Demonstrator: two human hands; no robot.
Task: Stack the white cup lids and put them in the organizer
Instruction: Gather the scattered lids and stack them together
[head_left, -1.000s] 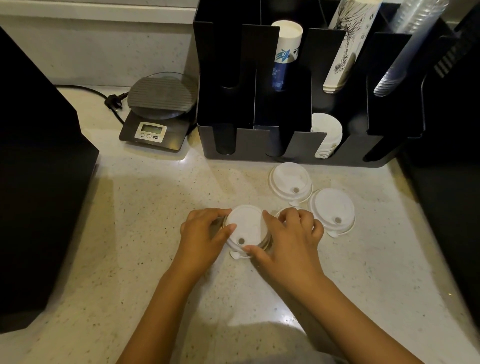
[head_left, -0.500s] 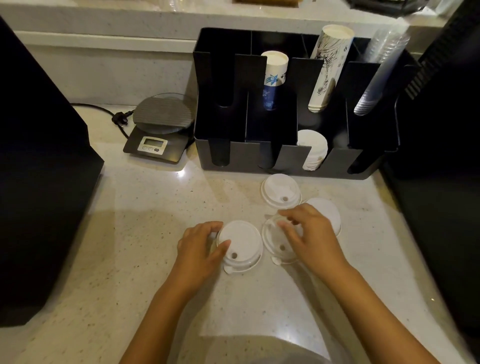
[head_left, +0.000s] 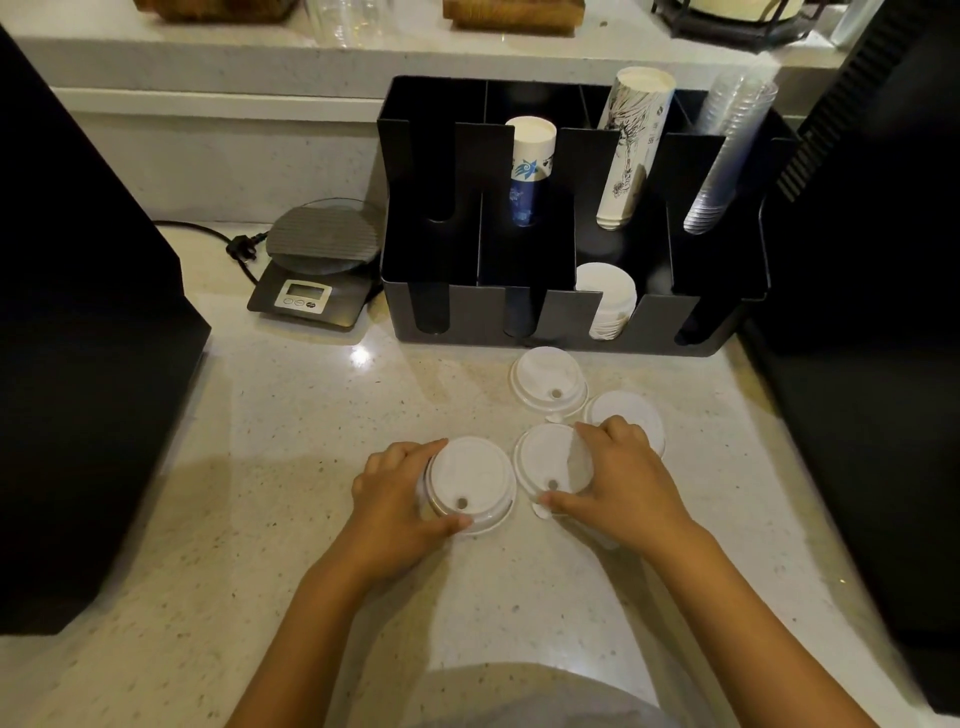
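Note:
Several white cup lids lie on the speckled counter. My left hand grips a small stack of lids from its left side. Just to the right, my right hand closes its thumb and fingers on a single lid. Another lid lies nearer the organizer, and one more lid shows partly behind my right hand. The black organizer stands at the back; a stack of white lids sits in its third front slot.
Paper cups and clear plastic cups lean in the organizer's rear slots. A digital scale with a power cord stands left of it. Large black boxes flank the counter at the left and at the right.
My right hand left the stack and moved right onto the neighbouring single lid. My left hand stayed on the stack. The camera tilted up, showing more of the back shelf.

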